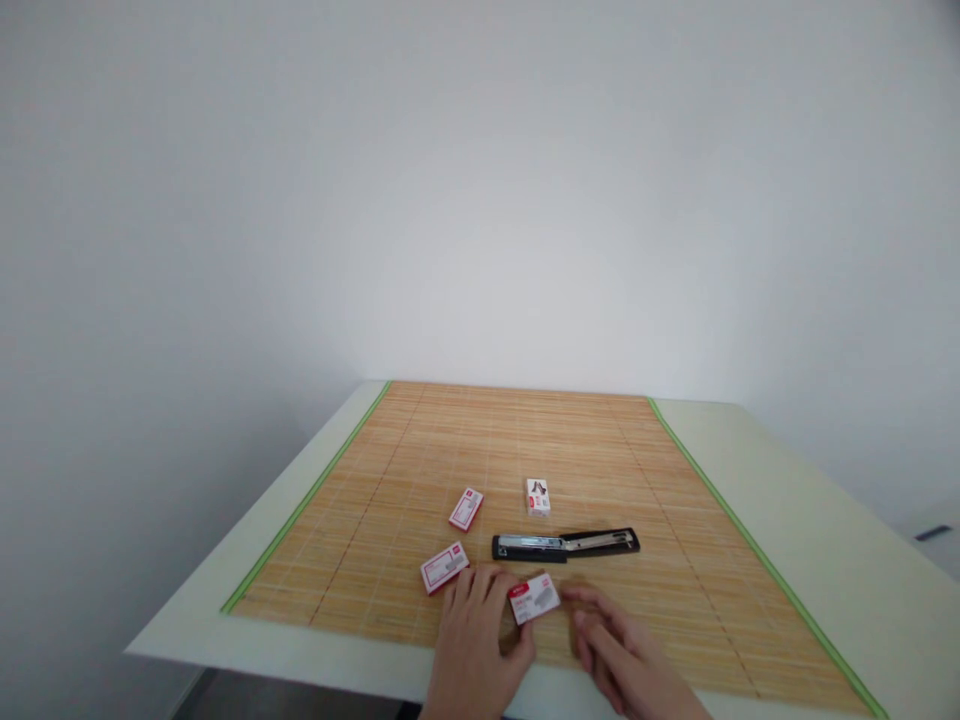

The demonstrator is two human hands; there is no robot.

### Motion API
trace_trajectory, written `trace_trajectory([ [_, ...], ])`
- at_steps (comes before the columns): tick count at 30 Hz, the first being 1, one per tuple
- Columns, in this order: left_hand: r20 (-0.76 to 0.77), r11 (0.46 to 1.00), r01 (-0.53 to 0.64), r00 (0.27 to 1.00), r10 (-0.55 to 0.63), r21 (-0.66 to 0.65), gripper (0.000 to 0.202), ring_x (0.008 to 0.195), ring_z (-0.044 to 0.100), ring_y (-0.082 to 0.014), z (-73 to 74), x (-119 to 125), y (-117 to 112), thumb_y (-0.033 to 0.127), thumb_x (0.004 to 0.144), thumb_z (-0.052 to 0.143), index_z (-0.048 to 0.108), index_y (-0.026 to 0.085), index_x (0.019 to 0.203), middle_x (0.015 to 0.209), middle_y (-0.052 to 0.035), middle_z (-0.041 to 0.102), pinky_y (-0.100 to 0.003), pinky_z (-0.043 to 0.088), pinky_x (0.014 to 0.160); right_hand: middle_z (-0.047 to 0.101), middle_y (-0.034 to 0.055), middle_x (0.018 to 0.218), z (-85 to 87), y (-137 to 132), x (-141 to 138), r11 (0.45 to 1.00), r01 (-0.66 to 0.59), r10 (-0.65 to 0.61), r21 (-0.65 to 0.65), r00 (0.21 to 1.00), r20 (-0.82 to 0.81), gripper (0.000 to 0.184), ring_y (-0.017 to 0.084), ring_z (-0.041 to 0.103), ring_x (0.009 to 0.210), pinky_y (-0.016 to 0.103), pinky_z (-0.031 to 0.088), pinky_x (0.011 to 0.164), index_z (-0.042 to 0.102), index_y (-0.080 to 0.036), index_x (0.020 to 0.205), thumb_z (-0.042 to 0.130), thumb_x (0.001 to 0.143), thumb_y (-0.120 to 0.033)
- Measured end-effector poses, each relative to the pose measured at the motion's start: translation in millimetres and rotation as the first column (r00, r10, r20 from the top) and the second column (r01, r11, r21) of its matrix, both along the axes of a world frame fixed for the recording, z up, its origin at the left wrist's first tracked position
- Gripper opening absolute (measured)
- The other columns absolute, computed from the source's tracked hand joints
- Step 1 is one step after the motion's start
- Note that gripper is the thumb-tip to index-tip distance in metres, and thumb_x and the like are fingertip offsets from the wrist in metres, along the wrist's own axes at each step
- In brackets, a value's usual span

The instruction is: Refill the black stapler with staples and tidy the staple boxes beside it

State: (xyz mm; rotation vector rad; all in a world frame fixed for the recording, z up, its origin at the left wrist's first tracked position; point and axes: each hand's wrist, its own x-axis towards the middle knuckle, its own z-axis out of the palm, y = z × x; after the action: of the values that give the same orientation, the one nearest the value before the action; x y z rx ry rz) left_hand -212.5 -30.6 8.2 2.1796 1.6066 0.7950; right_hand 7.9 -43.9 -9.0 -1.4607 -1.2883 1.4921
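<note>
My left hand [476, 640] rests on the bamboo mat [675, 480] near its front edge, fingers curled around a small red and white staple box [534, 599] that it holds at its right side. My right hand [619, 650] lies just right of that box, fingers bent and close to it, with nothing seen inside them. A black stapler [566, 545], opened out flat, lies just beyond the hands. Three more staple boxes sit on the mat: one [444, 567] by my left fingertips, one [466, 509] further back, one [538, 497] behind the stapler.
The mat with green edging covers a pale table [825, 520] whose front edge runs under my wrists. A white wall stands behind the table. A dark object [933, 533] shows past the table's right side.
</note>
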Motion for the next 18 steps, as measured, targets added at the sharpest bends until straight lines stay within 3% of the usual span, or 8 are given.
trace_trajectory([
  [2, 0.037, 0.998, 0.059, 0.998, -0.058, -0.025, 0.035, 0.108, 0.059, -0.0283, 6.6, -4.9, 5.6, 0.016, 0.078, 0.068, 0.069, 0.031, 0.110, 0.114, -0.0030, 0.067, -0.044, 0.047, 0.099, 0.056, -0.0072, 0.065, -4.7, -0.4, -10.3, 0.993, -0.051, 0.036, -0.105, 0.990, -0.137, 0.071, 0.004, 0.031, 0.032, 0.019, 0.017, 0.034, 0.052, -0.022, 0.125, 0.052, 0.086, -0.081],
  [4, 0.070, 0.994, 0.105, 0.992, -0.103, -0.030, 0.034, 0.107, 0.058, -0.0276, 10.4, -8.8, 10.7, 0.015, 0.077, 0.069, 0.069, 0.030, 0.107, 0.111, -0.0025, 0.067, -0.043, 0.046, 0.099, 0.056, -0.0085, 0.062, -3.1, 0.6, -15.3, 0.982, -0.066, 0.023, -0.176, 0.972, -0.236, 0.071, 0.003, 0.031, 0.030, 0.018, 0.016, 0.032, 0.049, -0.023, 0.124, 0.055, 0.083, -0.081],
  [11, 0.095, 0.986, 0.168, 0.982, -0.166, -0.013, 0.037, 0.106, 0.058, -0.0252, 9.9, -5.0, 18.7, 0.011, 0.071, 0.071, 0.068, 0.029, 0.103, 0.108, -0.0001, 0.067, -0.040, 0.047, 0.096, 0.053, -0.0087, 0.057, 22.2, -2.0, -19.1, 0.958, -0.098, -0.028, -0.271, 0.904, -0.426, 0.062, 0.003, 0.024, 0.032, 0.015, 0.014, 0.032, 0.049, -0.022, 0.124, 0.058, 0.082, -0.066],
  [14, 0.070, 0.986, 0.165, 0.984, -0.165, -0.003, 0.041, 0.107, 0.059, -0.0245, 7.0, -3.4, 19.2, 0.011, 0.072, 0.071, 0.068, 0.031, 0.107, 0.110, 0.0007, 0.067, -0.039, 0.048, 0.097, 0.052, -0.0091, 0.056, 19.1, -0.4, -10.4, 0.948, -0.104, -0.030, -0.301, 0.912, -0.409, 0.063, 0.003, 0.023, 0.030, 0.017, 0.013, 0.030, 0.052, -0.021, 0.124, 0.058, 0.082, -0.067],
  [18, 0.074, 0.983, 0.180, 0.981, -0.178, -0.017, 0.048, 0.117, 0.060, -0.0257, -1.2, -15.0, 19.5, 0.018, 0.076, 0.077, 0.066, 0.031, 0.121, 0.120, -0.0022, 0.066, -0.040, 0.049, 0.104, 0.049, -0.0104, 0.052, 3.9, 4.5, 8.6, 0.965, 0.038, -0.089, -0.261, 0.978, -0.187, 0.073, 0.004, 0.022, 0.029, 0.017, 0.012, 0.032, 0.050, -0.022, 0.130, 0.056, 0.082, -0.076],
])
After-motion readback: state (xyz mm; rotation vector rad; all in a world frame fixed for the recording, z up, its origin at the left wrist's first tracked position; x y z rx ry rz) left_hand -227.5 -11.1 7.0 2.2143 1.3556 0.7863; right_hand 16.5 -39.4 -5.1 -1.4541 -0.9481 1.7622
